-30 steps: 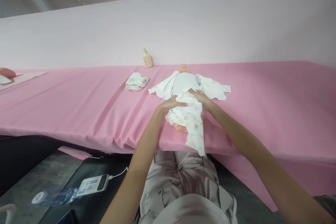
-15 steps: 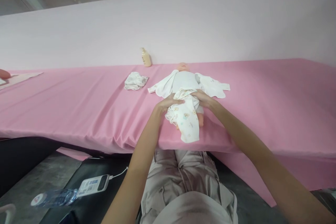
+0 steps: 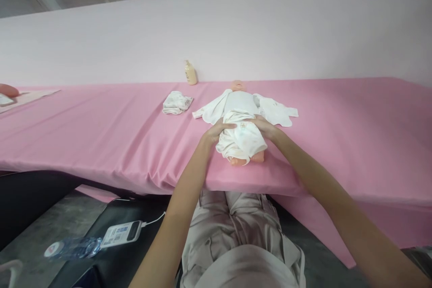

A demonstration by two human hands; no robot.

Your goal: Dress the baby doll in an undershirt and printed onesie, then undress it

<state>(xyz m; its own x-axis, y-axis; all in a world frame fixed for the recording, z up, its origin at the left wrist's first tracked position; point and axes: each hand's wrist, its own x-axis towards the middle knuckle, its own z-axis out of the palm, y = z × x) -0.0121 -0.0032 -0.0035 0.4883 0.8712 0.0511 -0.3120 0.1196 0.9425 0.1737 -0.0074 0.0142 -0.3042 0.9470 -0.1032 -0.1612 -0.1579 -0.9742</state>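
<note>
A baby doll (image 3: 238, 85) lies on its back on the pink-covered table, its head toward the wall and its feet toward me. White long-sleeved clothing (image 3: 216, 107) is spread out around its torso. Over its lower body I hold a bunched white baby garment (image 3: 243, 137) with a small print. My left hand (image 3: 219, 129) grips the left edge, thumb on top. On the opposite edge is my right hand (image 3: 263, 125), its fingers partly hidden in the cloth. The doll's feet (image 3: 257, 157) show below the garment.
A folded white cloth (image 3: 177, 102) lies left of the doll, with a yellowish pump bottle (image 3: 191, 73) behind it by the wall. Below the pink sheet (image 3: 111, 135), a black seat holds a plastic bottle (image 3: 72, 248) and a white device with a cable (image 3: 121, 234).
The garment's loose part, which hung down toward the table edge, is now gathered up over the doll's legs. Both hands keep their grip in nearly the same place.
</note>
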